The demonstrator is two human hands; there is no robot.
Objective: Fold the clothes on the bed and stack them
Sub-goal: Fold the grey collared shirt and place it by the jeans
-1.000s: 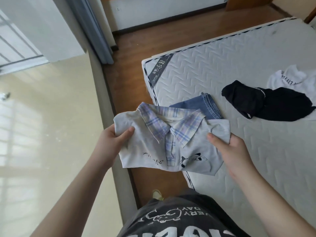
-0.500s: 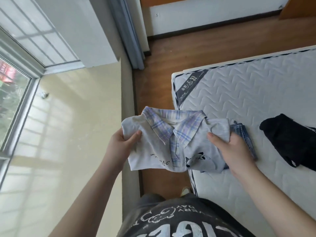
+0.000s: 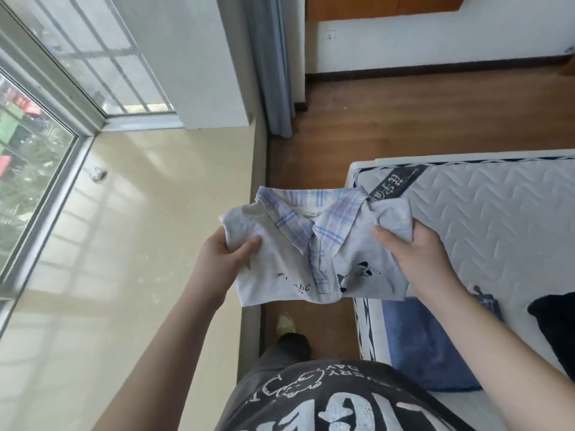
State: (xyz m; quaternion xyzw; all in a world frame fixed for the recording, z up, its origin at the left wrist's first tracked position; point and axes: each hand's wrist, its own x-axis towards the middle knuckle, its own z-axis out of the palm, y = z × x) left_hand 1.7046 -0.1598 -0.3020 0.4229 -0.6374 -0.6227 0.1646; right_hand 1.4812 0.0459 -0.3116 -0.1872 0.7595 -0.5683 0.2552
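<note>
- A folded grey polo shirt (image 3: 314, 259) with a plaid collar is held in the air beside the bed (image 3: 485, 219), pinched at its sides by the left hand (image 3: 224, 262) and right hand (image 3: 417, 259).
- Folded blue jeans (image 3: 426, 343) already lie on the mattress.
- A dark garment (image 3: 557, 325) appears unfolded.
- The shirt is judged not yet stacked.
</note>
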